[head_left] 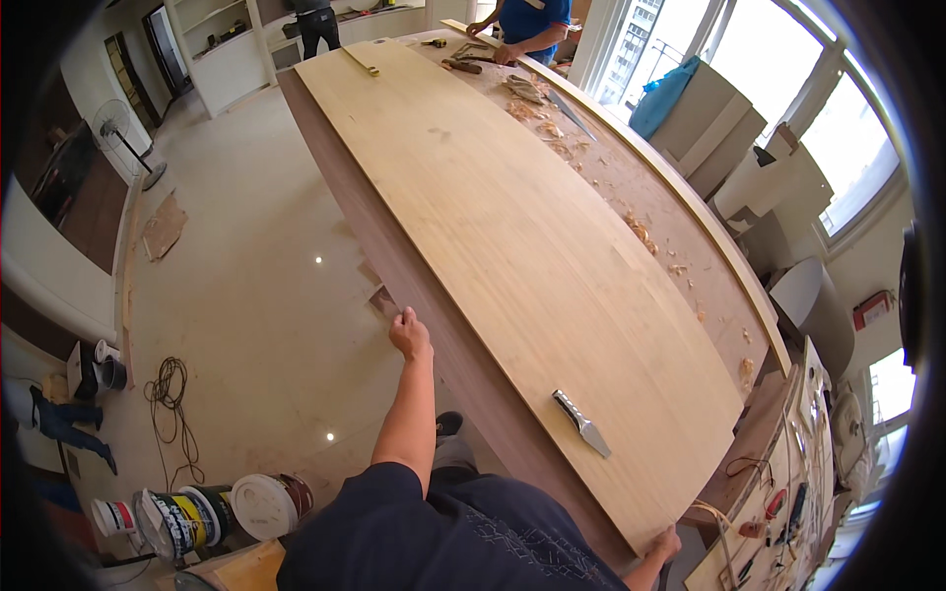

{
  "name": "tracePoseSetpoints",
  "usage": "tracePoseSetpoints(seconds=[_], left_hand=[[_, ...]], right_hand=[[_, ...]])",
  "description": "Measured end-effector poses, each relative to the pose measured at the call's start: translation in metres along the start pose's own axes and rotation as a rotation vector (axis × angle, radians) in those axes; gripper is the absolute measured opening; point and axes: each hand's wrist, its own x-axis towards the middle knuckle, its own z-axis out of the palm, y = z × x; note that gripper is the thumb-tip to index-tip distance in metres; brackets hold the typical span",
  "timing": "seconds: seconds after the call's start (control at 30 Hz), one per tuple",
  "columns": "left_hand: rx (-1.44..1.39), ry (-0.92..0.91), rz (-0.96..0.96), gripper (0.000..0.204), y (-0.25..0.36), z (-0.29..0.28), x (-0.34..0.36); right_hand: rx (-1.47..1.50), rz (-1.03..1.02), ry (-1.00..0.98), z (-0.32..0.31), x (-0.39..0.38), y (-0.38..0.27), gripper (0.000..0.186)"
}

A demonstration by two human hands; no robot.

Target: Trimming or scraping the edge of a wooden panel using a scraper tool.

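A long pale wooden panel (512,236) lies flat across the workbench, over a brown board (434,288) that shows along its left side. My left hand (409,333) is closed at the brown board's left edge, arm stretched forward. At the near right corner of the pale panel, my right hand (662,547) grips the edge; some of its fingers are hidden. Between my hands, on the panel, rests a silver-handled knife or scraper (581,422) with a broad grey blade. A yellow folding rule or strip (363,63) lies at the panel's far end.
Wood shavings (641,231) and a handsaw (570,114) lie right of the panel. A co-worker in a blue shirt (532,25) stands at the far end. Paint buckets (264,506) and a coiled cable (172,404) are on the floor at left. Tools cover a side bench (734,552).
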Motion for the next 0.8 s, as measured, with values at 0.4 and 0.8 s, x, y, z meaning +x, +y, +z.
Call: tracePoseSetpoints(seconds=[0.4,0.8], left_hand=[[0.088,0.051,-0.068,0.031,-0.002,0.017,0.077],[0.339,-0.305,-0.240,0.056,0.031,-0.009,0.062]], right_hand=[[-0.033,-0.140,-0.118,0.024,-0.065,-0.042,0.045],[-0.102,-0.007,0.076,-0.053,-0.171,0.013,0.039]])
